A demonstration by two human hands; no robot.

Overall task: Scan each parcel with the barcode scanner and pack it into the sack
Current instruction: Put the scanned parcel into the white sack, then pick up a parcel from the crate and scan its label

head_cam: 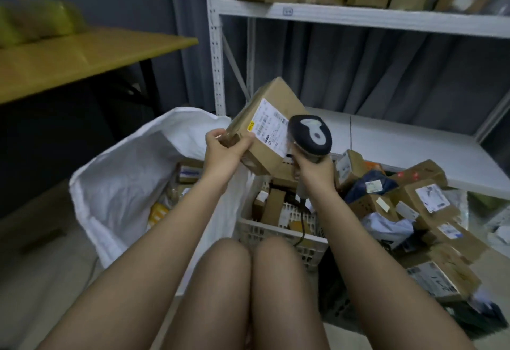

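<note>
At the centre of the frame, a person's left hand [225, 146] holds a brown cardboard parcel [271, 126] tilted up in the air, the grip closed on the parcel's lower left corner with thumb and fingers pinching its edge. The parcel extends up and to the right of that grip, its white shipping label [271, 126] facing the camera. Just right of it, the right hand [311, 168] wraps around the handle of a dark barcode scanner [310, 134], whose head sits against the label's right edge. Below and left of the parcel, a white sack [118, 184] stands open, with boxes visible inside. Below the scanner is a white plastic crate [278, 235] holding boxes, and a heap of parcels [419, 211] fills the right of the frame. White shelving [358, 18] crosses the top, and a yellow tabletop [69, 57] lies upper left.
</note>
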